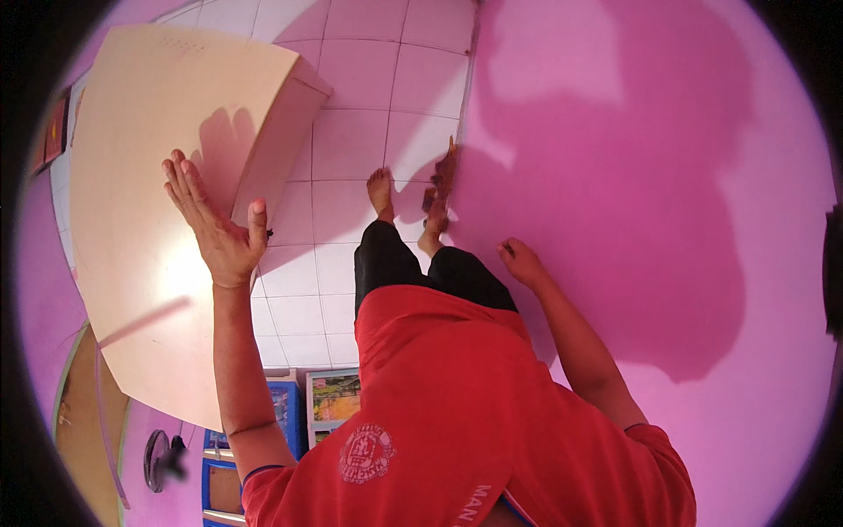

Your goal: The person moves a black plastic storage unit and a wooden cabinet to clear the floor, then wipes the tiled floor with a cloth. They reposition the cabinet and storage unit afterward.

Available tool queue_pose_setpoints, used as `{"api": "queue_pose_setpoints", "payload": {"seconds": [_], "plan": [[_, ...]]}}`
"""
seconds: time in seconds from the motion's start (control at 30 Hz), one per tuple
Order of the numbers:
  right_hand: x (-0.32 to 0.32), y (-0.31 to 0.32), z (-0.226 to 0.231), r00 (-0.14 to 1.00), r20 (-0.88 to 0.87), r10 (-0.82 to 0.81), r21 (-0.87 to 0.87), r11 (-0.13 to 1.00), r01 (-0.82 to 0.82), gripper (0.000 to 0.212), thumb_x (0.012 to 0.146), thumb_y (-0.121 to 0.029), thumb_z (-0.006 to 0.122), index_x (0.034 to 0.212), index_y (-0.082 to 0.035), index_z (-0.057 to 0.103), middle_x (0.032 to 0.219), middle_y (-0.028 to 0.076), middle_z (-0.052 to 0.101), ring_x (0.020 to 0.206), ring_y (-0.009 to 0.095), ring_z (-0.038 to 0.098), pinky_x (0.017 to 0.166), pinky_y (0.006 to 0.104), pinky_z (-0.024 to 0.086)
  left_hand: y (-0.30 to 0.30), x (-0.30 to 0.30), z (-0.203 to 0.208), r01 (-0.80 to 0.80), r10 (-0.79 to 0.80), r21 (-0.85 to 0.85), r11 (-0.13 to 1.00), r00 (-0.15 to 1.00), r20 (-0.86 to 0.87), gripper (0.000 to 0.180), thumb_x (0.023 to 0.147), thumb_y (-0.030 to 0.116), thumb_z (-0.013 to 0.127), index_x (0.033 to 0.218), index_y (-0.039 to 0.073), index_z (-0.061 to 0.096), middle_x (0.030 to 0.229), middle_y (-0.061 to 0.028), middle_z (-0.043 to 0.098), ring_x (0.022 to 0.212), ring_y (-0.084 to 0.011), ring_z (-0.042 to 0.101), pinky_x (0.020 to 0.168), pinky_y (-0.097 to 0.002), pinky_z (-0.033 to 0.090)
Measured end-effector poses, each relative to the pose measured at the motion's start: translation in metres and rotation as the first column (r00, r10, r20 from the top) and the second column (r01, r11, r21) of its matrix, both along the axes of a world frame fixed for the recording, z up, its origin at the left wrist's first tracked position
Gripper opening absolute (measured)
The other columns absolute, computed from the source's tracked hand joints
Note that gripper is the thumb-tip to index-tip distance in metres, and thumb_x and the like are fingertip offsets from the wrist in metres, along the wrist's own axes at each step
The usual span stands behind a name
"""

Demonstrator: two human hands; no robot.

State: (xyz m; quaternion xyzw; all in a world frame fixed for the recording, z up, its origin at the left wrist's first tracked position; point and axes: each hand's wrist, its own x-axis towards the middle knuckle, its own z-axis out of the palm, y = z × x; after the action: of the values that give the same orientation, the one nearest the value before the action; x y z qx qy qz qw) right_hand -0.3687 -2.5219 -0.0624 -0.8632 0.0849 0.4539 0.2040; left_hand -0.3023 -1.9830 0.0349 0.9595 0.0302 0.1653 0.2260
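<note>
- pink wall at the right and white floor tiles ahead, with strong light casting large shadows over both.
- left hand: fingers straight and close together, thumb standing apart, nothing in its grasp.
- right hand: low beside the wall, fingers loosely bent; the palm is hidden, so i cannot tell how far they close or whether they hold anything.
- cream tabletop: on the person's left, behind the left hand in view; the hand's shadow falls apart from its fingertips, so they seem clear of the surface.
- handling, as i judge it: keep the left fingers flat and relaxed, the thumb away from the table's edge, and the right elbow off the wall.
- footing: bare feet stand near a brown object too unclear to name; mind it when stepping.
</note>
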Motion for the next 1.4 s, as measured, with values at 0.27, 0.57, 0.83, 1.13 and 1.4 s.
{"api": "queue_pose_setpoints", "payload": {"seconds": [0.27, 0.57, 0.83, 1.13, 1.4], "plan": [[0.052, 0.025, 0.015, 0.986, 0.122, 0.113, 0.027, 0.993, -0.118, 0.037, 0.094, -0.033, 0.054, 0.105, 0.002, 0.059, 0.098, 0.022, 0.063, 0.091, 0.037, 0.061, 0.081, 0.0421, 0.048, -0.003, 0.001, 0.008, -0.028, 0.028, 0.008, 1.0, 1.0, 0.015, 0.091, 0.088, 0.054, 0.053, 0.151, 0.004, 0.012, 0.156, -0.0186, 0.015, 0.146, -0.0361, 0.009, 0.116, -0.0533, 0.008], [0.053, 0.036, -0.019, 0.978, 0.202, -0.044, 0.125, 0.992, 0.019, 0.039, 0.095, -0.035, 0.053, 0.107, 0.0, 0.06, 0.098, 0.022, 0.063, 0.09, 0.036, 0.062, 0.081, 0.0422, 0.048, -0.002, -0.001, 0.003, 0.004, -0.005, 0.025, 1.0, 1.0, 0.03, 0.089, 0.089, 0.052, 0.053, 0.151, 0.004, 0.011, 0.156, -0.0196, 0.016, 0.146, -0.0376, 0.009, 0.116, -0.0548, 0.008], [-0.018, 0.013, -0.015, 0.996, 0.028, -0.082, 0.017, 0.997, 0.082, 0.039, 0.094, -0.035, 0.053, 0.107, 0.001, 0.06, 0.1, 0.023, 0.063, 0.093, 0.036, 0.062, 0.082, 0.0431, 0.048, 0.002, -0.001, -0.002, 0.038, -0.039, 0.05, 0.998, 0.999, 0.018, 0.084, 0.091, 0.05, 0.051, 0.151, 0.004, 0.014, 0.155, -0.0209, 0.019, 0.144, -0.0399, 0.013, 0.115, -0.0564, 0.009], [-0.045, 0.006, -0.013, 0.998, 0.007, -0.056, 0.08, 0.995, 0.056, 0.036, 0.093, -0.032, 0.054, 0.102, 0.002, 0.06, 0.098, 0.024, 0.063, 0.092, 0.038, 0.062, 0.08, 0.0439, 0.048, 0.0, 0.0, -0.004, 0.022, -0.023, 0.024, 0.999, 0.999, 0.03, 0.084, 0.091, 0.049, 0.051, 0.15, 0.003, 0.013, 0.154, -0.022, 0.019, 0.144, -0.0399, 0.012, 0.115, -0.0563, 0.01], [-0.013, 0.024, 0.0, 0.988, 0.075, -0.136, 0.126, 0.984, 0.126, 0.035, 0.093, -0.031, 0.054, 0.103, 0.002, 0.06, 0.098, 0.023, 0.063, 0.092, 0.038, 0.061, 0.081, 0.0436, 0.047, 0.001, 0.001, 0.002, 0.038, -0.038, 0.027, 0.999, 0.999, 0.006, 0.086, 0.091, 0.049, 0.051, 0.151, 0.003, 0.01, 0.155, -0.0217, 0.016, 0.145, -0.04, 0.01, 0.115, -0.0558, 0.008]]}}
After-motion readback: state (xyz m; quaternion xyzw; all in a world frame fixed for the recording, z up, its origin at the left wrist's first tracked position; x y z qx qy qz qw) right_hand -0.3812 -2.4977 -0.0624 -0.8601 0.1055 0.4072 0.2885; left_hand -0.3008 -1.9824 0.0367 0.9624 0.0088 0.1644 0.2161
